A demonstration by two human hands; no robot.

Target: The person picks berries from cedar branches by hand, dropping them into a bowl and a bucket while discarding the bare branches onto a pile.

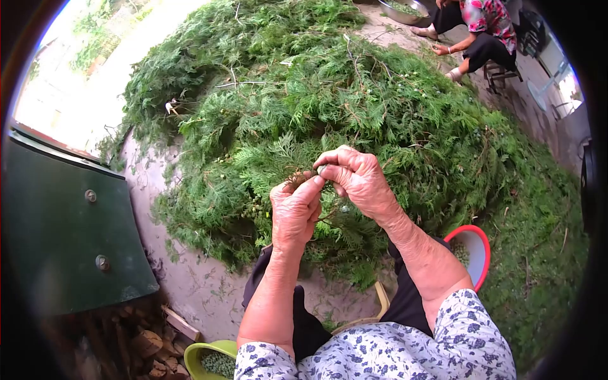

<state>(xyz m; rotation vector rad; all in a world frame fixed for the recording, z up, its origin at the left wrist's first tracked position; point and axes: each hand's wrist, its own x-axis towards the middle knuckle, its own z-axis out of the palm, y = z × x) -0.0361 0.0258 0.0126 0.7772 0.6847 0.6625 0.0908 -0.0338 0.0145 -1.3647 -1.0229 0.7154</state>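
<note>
My left hand (296, 210) is closed round a leafy evergreen sprig (286, 166), whose flat green fronds stick out beyond the fingers. Touching its thumb, my right hand (360, 182) pinches thumb and forefinger together at the sprig; whatever is between these fingertips is too small and hidden to name. Both hands are above a large heap of cut evergreen branches (253, 120), with a few small pale green cones among the leaves. Beside my right leg stands a red-rimmed bowl (486, 253) with small green cones in it. A yellow-green basin (192, 361) at lower left holds more green cones.
On the left is a dark green metal panel (69, 221) above stacked firewood (145, 342). Another person (491, 31) sits on a stool at top right, near a metal basin (405, 11) of green cones. Branches spread along the right side.
</note>
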